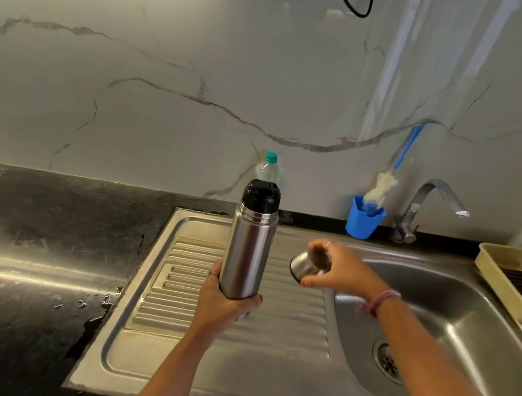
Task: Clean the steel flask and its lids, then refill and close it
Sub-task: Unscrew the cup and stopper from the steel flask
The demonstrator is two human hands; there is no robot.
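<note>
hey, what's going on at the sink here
A person stands at a kitchen sink taking a steel flask apart. The left hand grips the flask near its base and holds it upright over the draining board. The black inner lid is on the flask. The right hand holds the steel outer cap off to the side, near the basin. The tap shows no water running. A bottle brush stands in a blue holder by the wall.

flask base (242, 314) hidden (by palm), tray (496, 271) cropped
</note>
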